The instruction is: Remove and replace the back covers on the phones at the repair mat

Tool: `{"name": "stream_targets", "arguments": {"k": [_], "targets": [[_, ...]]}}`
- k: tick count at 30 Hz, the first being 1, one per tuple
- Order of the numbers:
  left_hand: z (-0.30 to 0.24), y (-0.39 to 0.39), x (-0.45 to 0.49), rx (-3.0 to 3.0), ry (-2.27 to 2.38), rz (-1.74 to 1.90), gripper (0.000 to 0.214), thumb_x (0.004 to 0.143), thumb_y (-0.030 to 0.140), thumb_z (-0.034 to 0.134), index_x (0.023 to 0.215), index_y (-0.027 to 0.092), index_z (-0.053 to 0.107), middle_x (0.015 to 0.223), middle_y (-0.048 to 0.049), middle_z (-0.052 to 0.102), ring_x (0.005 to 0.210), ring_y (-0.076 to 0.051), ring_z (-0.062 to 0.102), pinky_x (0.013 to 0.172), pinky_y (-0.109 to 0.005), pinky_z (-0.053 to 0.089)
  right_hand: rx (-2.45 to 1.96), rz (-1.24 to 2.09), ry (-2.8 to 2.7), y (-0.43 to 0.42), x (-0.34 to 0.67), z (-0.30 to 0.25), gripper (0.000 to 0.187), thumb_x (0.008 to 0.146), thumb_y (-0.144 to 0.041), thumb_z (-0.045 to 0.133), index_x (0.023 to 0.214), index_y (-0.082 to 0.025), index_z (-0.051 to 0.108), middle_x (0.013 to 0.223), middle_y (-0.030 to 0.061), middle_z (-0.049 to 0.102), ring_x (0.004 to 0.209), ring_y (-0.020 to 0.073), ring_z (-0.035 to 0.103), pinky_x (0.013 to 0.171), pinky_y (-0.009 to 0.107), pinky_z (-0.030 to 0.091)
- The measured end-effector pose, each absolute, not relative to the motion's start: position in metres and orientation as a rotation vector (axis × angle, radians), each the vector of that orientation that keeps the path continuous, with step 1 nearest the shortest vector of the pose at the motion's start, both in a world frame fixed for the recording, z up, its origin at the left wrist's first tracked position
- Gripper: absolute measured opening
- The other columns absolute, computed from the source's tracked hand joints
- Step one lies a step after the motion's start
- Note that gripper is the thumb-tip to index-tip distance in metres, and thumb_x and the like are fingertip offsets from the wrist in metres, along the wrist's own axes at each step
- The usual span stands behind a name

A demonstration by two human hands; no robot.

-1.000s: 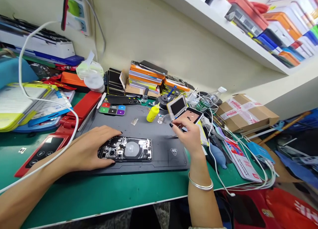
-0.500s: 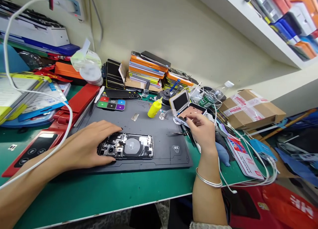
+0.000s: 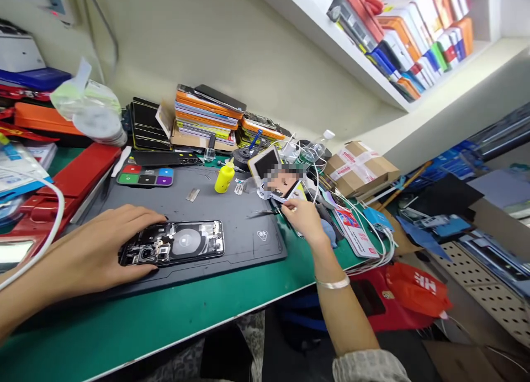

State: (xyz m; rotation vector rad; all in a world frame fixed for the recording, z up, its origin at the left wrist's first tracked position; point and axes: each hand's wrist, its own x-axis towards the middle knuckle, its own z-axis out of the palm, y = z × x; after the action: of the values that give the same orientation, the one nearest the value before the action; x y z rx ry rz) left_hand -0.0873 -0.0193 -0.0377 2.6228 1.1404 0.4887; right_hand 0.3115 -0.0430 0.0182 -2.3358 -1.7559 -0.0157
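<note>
My left hand (image 3: pixel 99 249) grips the camera end of an opened phone (image 3: pixel 188 241), thumb on the near edge and fingers along the far edge. The phone lies flat on a dark grey work mat (image 3: pixel 240 233), its inner parts and round charging coil exposed. My right hand (image 3: pixel 304 219) is at the mat's right side, fingertips drawn together beside the tweezers (image 3: pixel 263 212). Whether they pinch the tweezers or another tool there is hidden. Just beyond this hand, a phone with a lit screen (image 3: pixel 292 189) leans by a small open case (image 3: pixel 265 161).
A yellow dropper bottle (image 3: pixel 224 178) and a small metal piece (image 3: pixel 192 194) are on the mat. The coloured tray (image 3: pixel 144 176) sits at its far left. A red device (image 3: pixel 70 189) flanks the left side; cables (image 3: pixel 383 247) and a cardboard box (image 3: pixel 360 166) crowd the right.
My right hand has moved down from the lit phone to beside the tweezers. The view has turned right, while my left hand keeps its hold on the opened phone.
</note>
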Motion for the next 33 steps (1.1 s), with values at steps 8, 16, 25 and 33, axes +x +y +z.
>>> {"name": "stream_targets", "arguments": {"k": [8,16,25,33], "targets": [[-0.039,-0.028,-0.082,2.563,1.164,0.607,0.049,0.073,0.047,0.06,0.116,0.024,0.056,0.118,-0.0038,0.063,0.109,-0.025,0.056,0.096,-0.04,0.043,-2.635,-0.068,-1.784,0.002,0.29,0.017,0.026,0.092,-0.034,0.057,0.107,-0.013,0.061,0.109,0.0073,0.063,0.095,0.0188,0.062,0.085,0.04,0.052],[-0.031,-0.029,-0.08,2.482,1.143,0.637,0.046,0.07,0.04,0.063,0.113,0.026,0.058,0.116,-0.0037,0.063,0.106,-0.027,0.057,0.092,-0.04,0.043,-2.151,-0.283,-1.882,-0.069,0.338,0.056,0.015,0.08,-0.026,0.062,0.075,-0.022,0.075,0.077,0.0078,0.074,0.079,0.0238,0.068,0.072,0.034,0.051],[-0.042,-0.029,-0.078,2.458,1.17,0.734,0.044,0.069,0.039,0.062,0.112,0.028,0.058,0.114,-0.0006,0.064,0.102,-0.024,0.058,0.09,-0.037,0.043,-1.36,-0.173,-1.855,-0.112,0.332,0.022,0.027,0.085,-0.037,0.054,0.077,-0.023,0.076,0.072,0.0069,0.073,0.069,0.0235,0.068,0.073,0.045,0.057],[-0.034,-0.026,-0.08,2.468,1.105,0.566,0.046,0.072,0.043,0.061,0.115,0.026,0.058,0.117,-0.0034,0.064,0.105,-0.025,0.058,0.092,-0.039,0.044,-1.432,-0.167,-1.818,-0.11,0.319,0.012,0.02,0.082,-0.034,0.059,0.078,-0.024,0.076,0.073,0.005,0.074,0.067,0.0226,0.07,0.068,0.039,0.058]]}}
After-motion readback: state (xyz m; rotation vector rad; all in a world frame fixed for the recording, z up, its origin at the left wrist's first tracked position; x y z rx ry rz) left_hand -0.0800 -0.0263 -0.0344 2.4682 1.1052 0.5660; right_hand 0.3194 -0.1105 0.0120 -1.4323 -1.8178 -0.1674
